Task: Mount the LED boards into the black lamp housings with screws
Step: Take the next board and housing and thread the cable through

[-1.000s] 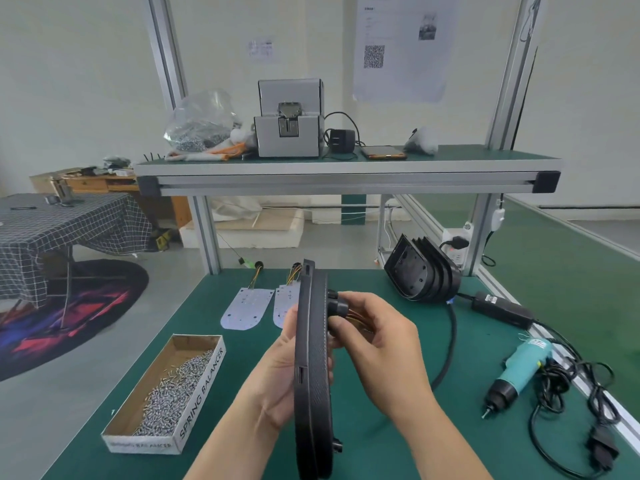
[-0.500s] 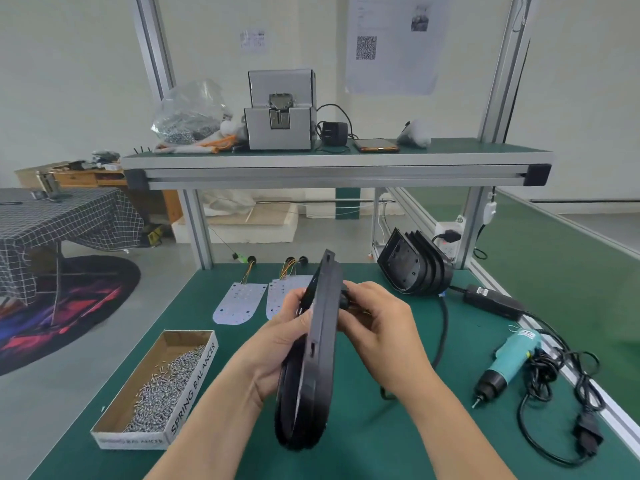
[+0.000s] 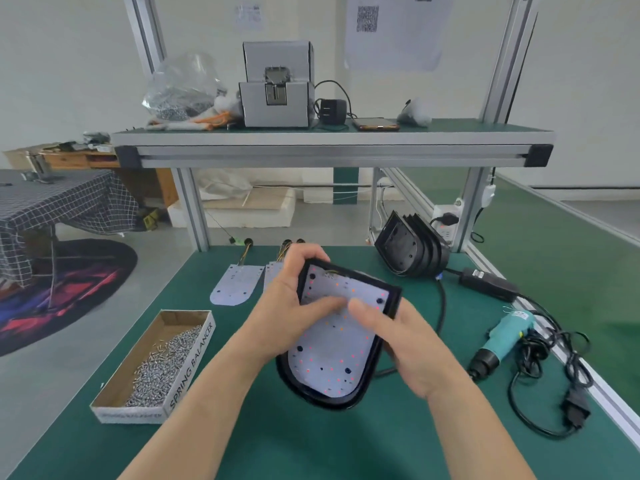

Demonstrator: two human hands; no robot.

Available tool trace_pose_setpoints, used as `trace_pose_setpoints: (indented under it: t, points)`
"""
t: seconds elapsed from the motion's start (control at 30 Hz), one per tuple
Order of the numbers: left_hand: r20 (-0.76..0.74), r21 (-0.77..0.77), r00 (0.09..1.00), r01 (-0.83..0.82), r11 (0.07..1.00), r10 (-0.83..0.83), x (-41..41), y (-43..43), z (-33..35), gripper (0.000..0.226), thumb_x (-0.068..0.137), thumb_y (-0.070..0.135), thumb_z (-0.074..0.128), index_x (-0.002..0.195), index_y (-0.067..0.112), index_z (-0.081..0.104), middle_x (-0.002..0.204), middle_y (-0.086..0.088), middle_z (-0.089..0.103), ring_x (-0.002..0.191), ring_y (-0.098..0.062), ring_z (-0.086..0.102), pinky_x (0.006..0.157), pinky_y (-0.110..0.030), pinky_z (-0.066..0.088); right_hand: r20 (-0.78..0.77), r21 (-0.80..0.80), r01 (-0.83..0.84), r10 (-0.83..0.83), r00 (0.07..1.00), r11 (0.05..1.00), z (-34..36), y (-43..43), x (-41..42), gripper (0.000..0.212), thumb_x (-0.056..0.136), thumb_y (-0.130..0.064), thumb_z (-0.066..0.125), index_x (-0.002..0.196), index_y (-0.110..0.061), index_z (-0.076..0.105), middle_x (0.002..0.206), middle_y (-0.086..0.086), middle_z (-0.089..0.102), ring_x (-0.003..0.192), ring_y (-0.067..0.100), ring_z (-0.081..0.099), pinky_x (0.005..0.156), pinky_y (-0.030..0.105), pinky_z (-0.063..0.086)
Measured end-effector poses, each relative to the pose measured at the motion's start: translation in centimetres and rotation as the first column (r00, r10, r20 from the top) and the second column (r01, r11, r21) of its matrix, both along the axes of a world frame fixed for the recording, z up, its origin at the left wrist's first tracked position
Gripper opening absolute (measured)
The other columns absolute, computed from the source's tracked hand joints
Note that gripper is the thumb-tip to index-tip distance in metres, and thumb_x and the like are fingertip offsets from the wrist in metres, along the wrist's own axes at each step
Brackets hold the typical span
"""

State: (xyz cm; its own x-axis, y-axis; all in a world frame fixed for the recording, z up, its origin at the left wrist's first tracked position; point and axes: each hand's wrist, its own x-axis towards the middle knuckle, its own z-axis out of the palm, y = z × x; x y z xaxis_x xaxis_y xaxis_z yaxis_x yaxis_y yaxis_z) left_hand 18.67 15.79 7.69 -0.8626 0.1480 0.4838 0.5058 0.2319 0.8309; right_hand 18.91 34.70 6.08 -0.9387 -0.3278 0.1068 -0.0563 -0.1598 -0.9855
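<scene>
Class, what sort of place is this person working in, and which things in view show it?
Probably a small lamp-assembly workstation in a workshop. Three signs: an open box of screws on the bench, a corded electric screwdriver, and a stack of black lamp housings waiting at the back.

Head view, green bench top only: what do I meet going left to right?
Cardboard box of screws → loose LED boards → lamp housing with its LED board → stack of black housings → teal electric screwdriver → mains plug.
</scene>
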Motion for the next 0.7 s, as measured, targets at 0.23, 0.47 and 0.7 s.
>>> trace_pose_setpoints:
  t: [0.23, 0.47, 0.7]
  points:
    - [-0.004, -0.063, 1.0, -0.002, 0.998, 0.002, 0.7, 0.4, -2.5, 0.042, 0.086, 0.016, 0.068, 0.105, 0.046, 0.046, 0.087, 0.02, 0.054, 0.077, -0.004, 0.053, 0.072, -0.016, 0.046, -0.112, -0.062, 0.317, -0.322, 0.94, 0.946, -1.3, -1.0, 0.9, 0.021, 0.088, 0.0, 0.072, 0.105, -0.011, 0.075, 0.1, 0.003, 0.078, 0.094, 0.013, 0.071, 0.083, 0.023, 0.055]
    - [0.076, -0.055, 0.997, 0.003, 0.998, 0.001, 0.3, 0.5, -3.7, 0.037, 0.086, 0.017, 0.066, 0.108, 0.038, 0.046, 0.082, 0.015, 0.055, 0.074, -0.007, 0.052, 0.068, -0.022, 0.048, -0.053, -0.045, 0.302, -0.305, 0.951, 0.952, -2.6, -1.0, 0.3, 0.021, 0.09, -0.004, 0.071, 0.11, -0.009, 0.073, 0.101, 0.005, 0.078, 0.098, 0.02, 0.073, 0.087, 0.03, 0.057]
    - [0.35, 0.172, 0.911, -0.292, 0.941, 0.219, -1.6, 0.6, -5.7, 0.045, 0.085, 0.012, 0.073, 0.101, 0.047, 0.049, 0.094, 0.005, 0.07, 0.082, -0.017, 0.067, 0.079, -0.047, 0.06, -0.159, 0.388, 0.327, -0.287, 0.945, 0.862, -6.0, -0.5, -0.9, 0.034, 0.09, -0.023, 0.072, 0.116, -0.035, 0.054, 0.085, -0.024, 0.071, 0.078, -0.005, 0.065, 0.072, 0.015, 0.048]
